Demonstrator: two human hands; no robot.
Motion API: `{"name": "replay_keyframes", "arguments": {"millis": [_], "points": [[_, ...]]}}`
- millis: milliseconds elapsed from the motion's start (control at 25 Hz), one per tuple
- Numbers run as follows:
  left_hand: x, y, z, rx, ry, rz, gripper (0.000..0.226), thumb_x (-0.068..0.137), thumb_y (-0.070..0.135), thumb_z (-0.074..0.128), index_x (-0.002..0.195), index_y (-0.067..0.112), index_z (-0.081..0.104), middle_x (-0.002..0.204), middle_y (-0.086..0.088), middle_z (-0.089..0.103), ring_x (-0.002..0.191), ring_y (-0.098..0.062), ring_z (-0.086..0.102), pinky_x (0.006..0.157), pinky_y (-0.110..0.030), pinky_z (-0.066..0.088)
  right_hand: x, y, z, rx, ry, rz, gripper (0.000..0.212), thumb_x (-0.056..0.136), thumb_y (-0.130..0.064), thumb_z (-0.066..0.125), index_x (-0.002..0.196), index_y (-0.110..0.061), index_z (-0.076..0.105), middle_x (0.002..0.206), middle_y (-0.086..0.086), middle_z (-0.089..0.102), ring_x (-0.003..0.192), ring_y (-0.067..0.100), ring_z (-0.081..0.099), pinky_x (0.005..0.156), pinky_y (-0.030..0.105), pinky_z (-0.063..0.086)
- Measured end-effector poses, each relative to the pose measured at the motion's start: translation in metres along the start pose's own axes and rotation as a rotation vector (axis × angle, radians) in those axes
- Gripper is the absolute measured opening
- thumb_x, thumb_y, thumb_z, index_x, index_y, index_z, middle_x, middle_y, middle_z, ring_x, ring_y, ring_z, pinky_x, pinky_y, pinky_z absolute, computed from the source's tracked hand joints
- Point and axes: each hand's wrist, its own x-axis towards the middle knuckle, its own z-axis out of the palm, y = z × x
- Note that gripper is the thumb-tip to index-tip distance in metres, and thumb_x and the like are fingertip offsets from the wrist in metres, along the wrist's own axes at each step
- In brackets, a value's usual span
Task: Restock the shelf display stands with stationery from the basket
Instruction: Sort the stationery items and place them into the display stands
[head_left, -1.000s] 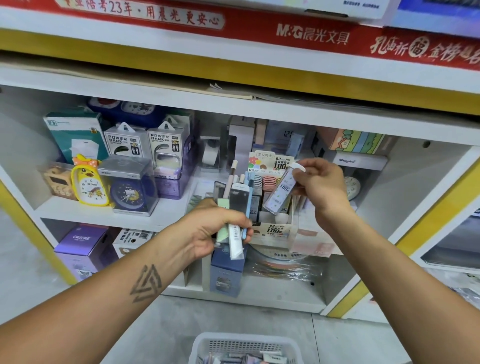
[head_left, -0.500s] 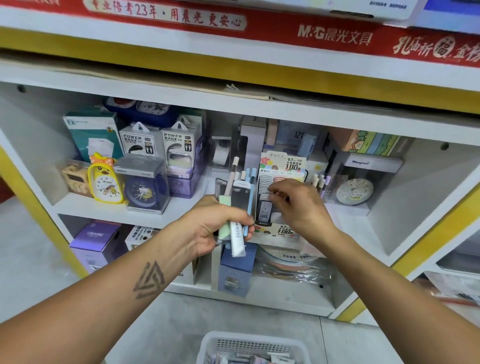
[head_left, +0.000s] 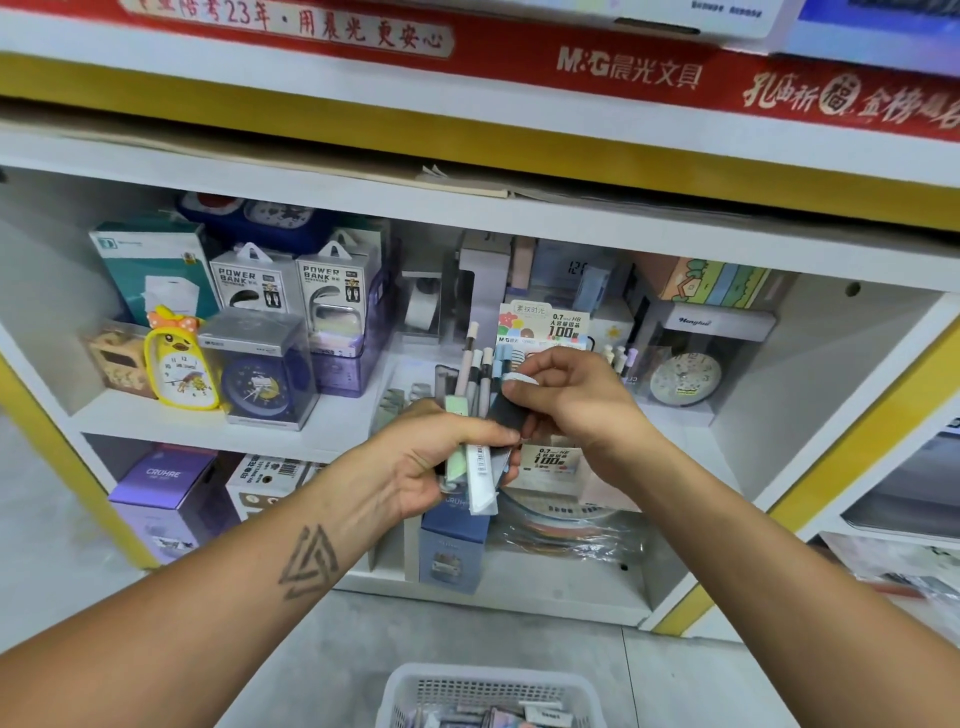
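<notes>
The left hand (head_left: 415, 462) grips a bundle of lead refill packs (head_left: 475, 467) before the display stand (head_left: 550, 457), while the right hand (head_left: 576, 400) pinches the dark pack (head_left: 506, 415) at the bundle's right.

White shelving (head_left: 332, 441) with yellow trim (head_left: 519, 140), red banner (head_left: 649, 67) above, grey tiled floor (head_left: 322, 654) below

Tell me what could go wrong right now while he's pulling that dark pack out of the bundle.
1. The left hand grips a loose bundle of packs; as the right hand pinches the dark pack free, neighbours could slide out and fall.
2. The hands work just in front of the lead-refill display stand and upright pens; a bump might topple them.
3. The basket sits below; dropped packs may miss it.
</notes>
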Motion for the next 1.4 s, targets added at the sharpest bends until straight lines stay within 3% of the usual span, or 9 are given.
{"name": "replay_keyframes", "arguments": {"millis": [200, 360, 480, 600, 720, 920, 1120, 1280, 1400], "points": [[0.007, 0.0, -0.003, -0.079, 0.066, -0.039, 0.046, 0.064, -0.001, 0.079, 0.108, 0.0, 0.065, 0.103, -0.028, 0.07, 0.078, -0.038, 0.07, 0.079, -0.053, 0.056, -0.001, 0.001, -0.015, 0.015, 0.005, -0.042, 0.014, 0.086, 0.008, 0.064, 0.096, -0.001, 0.067, 0.085, 0.013, 0.075, 0.04, 0.02, 0.053, 0.037, 0.022, 0.039], [0.007, 0.005, -0.014, -0.094, 0.171, -0.034, 0.029, 0.078, -0.009, 0.067, 0.106, -0.008, 0.062, 0.087, -0.028, 0.07, 0.068, -0.033, 0.07, 0.055, -0.039, 0.059, -0.001, -0.006, -0.033, 0.016, 0.047, -0.094, 0.016, 0.083, 0.015, 0.061, 0.089, 0.002, 0.069, 0.079, 0.02, 0.073, 0.041, 0.017, 0.052, 0.038, 0.021, 0.039], [0.006, 0.009, -0.024, -0.09, 0.207, 0.001, 0.032, 0.08, -0.012, 0.063, 0.112, -0.017, 0.058, 0.106, -0.037, 0.066, 0.073, -0.036, 0.067, 0.053, -0.037, 0.057, 0.0, -0.008, -0.042, 0.017, 0.032, -0.124, 0.012, 0.082, 0.008, 0.072, 0.093, 0.005, 0.068, 0.083, 0.019, 0.073, 0.059, 0.024, 0.07, 0.058, 0.025, 0.058], [0.001, 0.011, -0.026, -0.093, 0.199, 0.032, 0.027, 0.079, -0.014, 0.063, 0.106, -0.017, 0.058, 0.103, -0.039, 0.066, 0.066, -0.036, 0.067, 0.053, -0.038, 0.057, 0.003, -0.003, -0.035, -0.206, -0.012, -0.114, 0.014, 0.087, 0.009, 0.067, 0.097, -0.001, 0.065, 0.101, 0.025, 0.072, 0.084, 0.032, 0.074, 0.079, 0.031, 0.061], [0.0, 0.012, -0.026, -0.058, 0.204, 0.051, 0.03, 0.078, -0.012, 0.066, 0.108, -0.016, 0.059, 0.102, -0.038, 0.067, 0.067, -0.036, 0.068, 0.057, -0.039, 0.057, 0.007, 0.004, -0.023, -0.396, 0.014, -0.139, 0.019, 0.1, 0.003, 0.05, 0.097, -0.012, 0.061, 0.091, 0.024, 0.073, 0.072, 0.021, 0.074, 0.069, 0.028, 0.062], [-0.002, 0.012, -0.028, -0.027, 0.186, 0.066, 0.03, 0.077, -0.012, 0.068, 0.106, -0.018, 0.06, 0.102, -0.039, 0.066, 0.069, -0.037, 0.069, 0.058, -0.04, 0.057, 0.014, 0.009, -0.018, -0.885, 0.089, -0.394, 0.015, 0.098, -0.025, 0.059, 0.107, -0.035, 0.052, 0.076, -0.004, 0.066, 0.072, 0.02, 0.064, 0.068, 0.038, 0.055], [-0.004, 0.013, -0.027, -0.015, 0.167, 0.068, 0.028, 0.077, -0.012, 0.07, 0.104, -0.016, 0.062, 0.101, -0.037, 0.067, 0.071, -0.037, 0.07, 0.058, -0.04, 0.058, 0.018, 0.012, -0.019, -0.843, 0.108, -0.462, 0.025, 0.094, -0.02, 0.066, 0.118, -0.025, 0.069, 0.105, 0.0, 0.074, 0.096, 0.02, 0.067, 0.085, 0.031, 0.052], [-0.006, 0.012, -0.023, -0.009, 0.122, 0.063, 0.029, 0.077, -0.012, 0.071, 0.104, -0.015, 0.062, 0.093, -0.034, 0.069, 0.069, -0.036, 0.071, 0.056, -0.039, 0.058, 0.016, 0.017, -0.013, -0.942, 0.006, -0.436, 0.034, 0.098, -0.019, 0.062, 0.132, -0.017, 0.062, 0.116, 0.003, 0.069, 0.099, 0.02, 0.065, 0.09, 0.034, 0.052], [-0.006, 0.011, -0.018, 0.008, 0.075, 0.049, 0.03, 0.076, -0.012, 0.071, 0.104, -0.013, 0.062, 0.086, -0.031, 0.07, 0.069, -0.036, 0.07, 0.058, -0.04, 0.058, 0.015, 0.009, -0.01, -0.563, 0.114, -0.291, 0.028, 0.097, -0.024, 0.063, 0.124, -0.018, 0.066, 0.091, -0.003, 0.074, 0.071, 0.012, 0.065, 0.066, 0.026, 0.052]]}}
